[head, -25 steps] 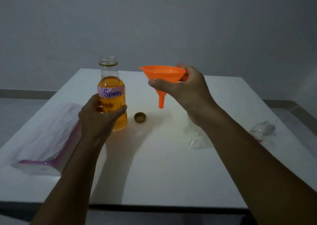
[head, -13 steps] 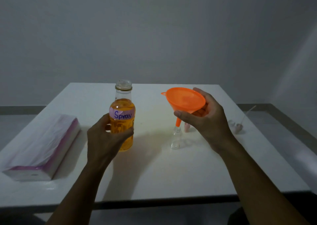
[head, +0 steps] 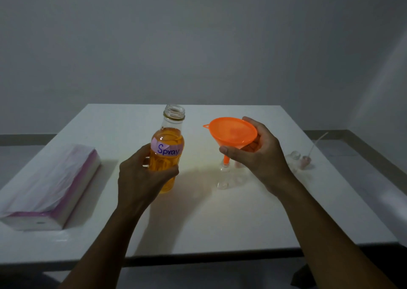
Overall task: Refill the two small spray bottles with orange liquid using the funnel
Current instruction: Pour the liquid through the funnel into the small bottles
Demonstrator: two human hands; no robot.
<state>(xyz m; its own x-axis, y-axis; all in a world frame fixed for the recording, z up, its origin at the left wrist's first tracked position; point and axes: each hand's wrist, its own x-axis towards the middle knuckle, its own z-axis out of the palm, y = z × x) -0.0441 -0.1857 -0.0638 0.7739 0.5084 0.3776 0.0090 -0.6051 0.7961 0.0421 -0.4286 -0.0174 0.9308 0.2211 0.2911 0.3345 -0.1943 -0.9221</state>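
My left hand (head: 141,178) grips an uncapped glass bottle (head: 168,147) of orange liquid with a pink label reading "Spray"; it stands upright on the white table (head: 220,218). My right hand (head: 257,154) holds the orange funnel (head: 232,133) by its cone, tilted toward me. The funnel's spout sits at the mouth of a small clear spray bottle (head: 223,177) standing on the table. A second small bottle (head: 239,164) with a pinkish tint is mostly hidden behind my right hand.
A pink-and-white tissue pack (head: 50,185) lies at the table's left. At the right edge lie a small clear cap (head: 294,155) and a pink sprayer head with a thin tube (head: 308,156). A grey wall rises behind the table.
My right hand has brought the funnel down and right, from mid-air to the small clear bottle's mouth. The view has tilted up. My left hand stays on the big bottle.
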